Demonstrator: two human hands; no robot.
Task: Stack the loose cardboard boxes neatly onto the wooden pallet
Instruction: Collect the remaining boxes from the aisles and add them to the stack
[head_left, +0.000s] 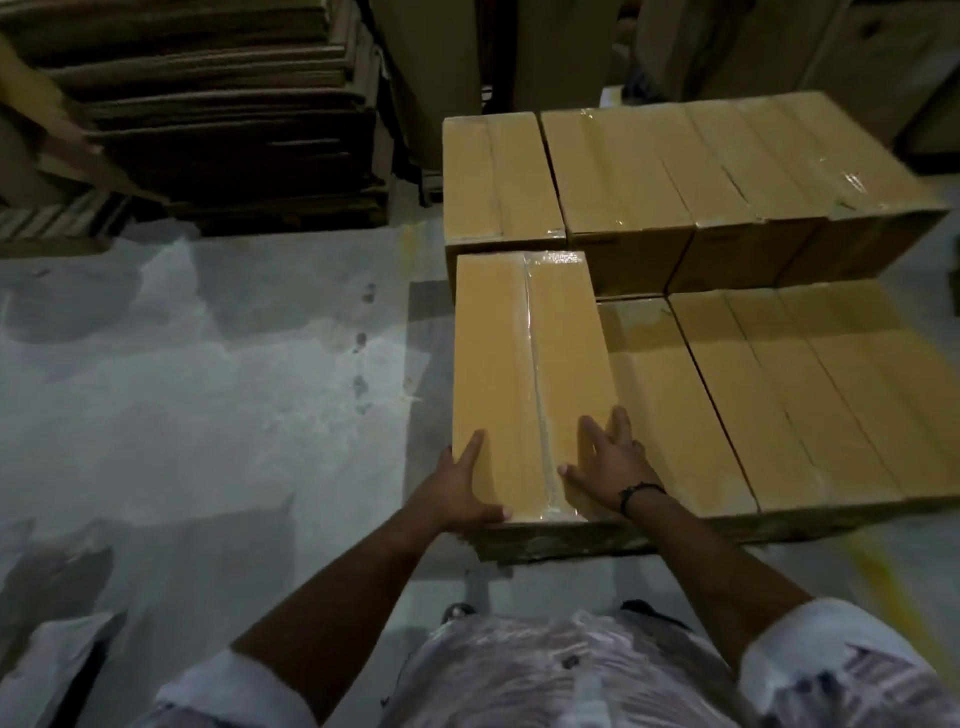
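1. A pile of flattened cardboard sheets (208, 104) stands beyond and to the left of the taped box (519, 364) under a worker's hands. A stained grey concrete floor (208, 389) runs along the box's left side.
2. Just past the box's far end, a back row of sealed boxes (675, 171) sits side by side and closes off that end.
3. Along the box's right side lies a lower row of boxes (779, 395). Their tops appear a layer below the box's top.
4. Tall cartons (571, 41) stand in shadow well behind the box, beyond the back row.
5. A yellow floor line (883, 571) shows to the right of the box's near end, past the lower row.
6. Under the box's near edge, only a dark, blurred base (545, 548) can be seen.
7. The box is long and tan. It sits at the near left corner of the stack, and a glossy strip of clear tape runs down its centre seam from end to end.
8. The left hand (467, 483) lies on the box's near left corner, fingers straight along the left edge and thumb laid along the near edge.
9. The right hand (608, 462), with a dark bracelet (641, 491) at the wrist, presses flat on the box's top near its right edge, fingers spread.
10. A pale patterned shirt (571, 675) fills the view nearest the camera, in front of the box.
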